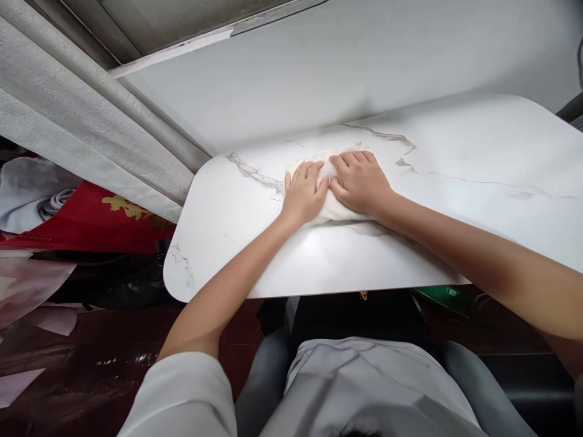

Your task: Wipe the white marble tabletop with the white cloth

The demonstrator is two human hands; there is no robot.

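A soft white lump of dough (337,209) lies on a white marble-patterned table (455,200), towards its far middle. My left hand (303,194) rests on the lump's left side, fingers laid flat and slightly apart. My right hand (359,181) presses down on its right side, fingers together and curved over the top. The two hands touch each other at the thumbs. Most of the lump is hidden under them.
A grey curtain (91,133) hangs at the left beside the table's rounded corner. Red cloth with gold print (98,221) and plastic sheets (31,285) lie on the dark floor at the left. A white wall (346,67) stands behind the table.
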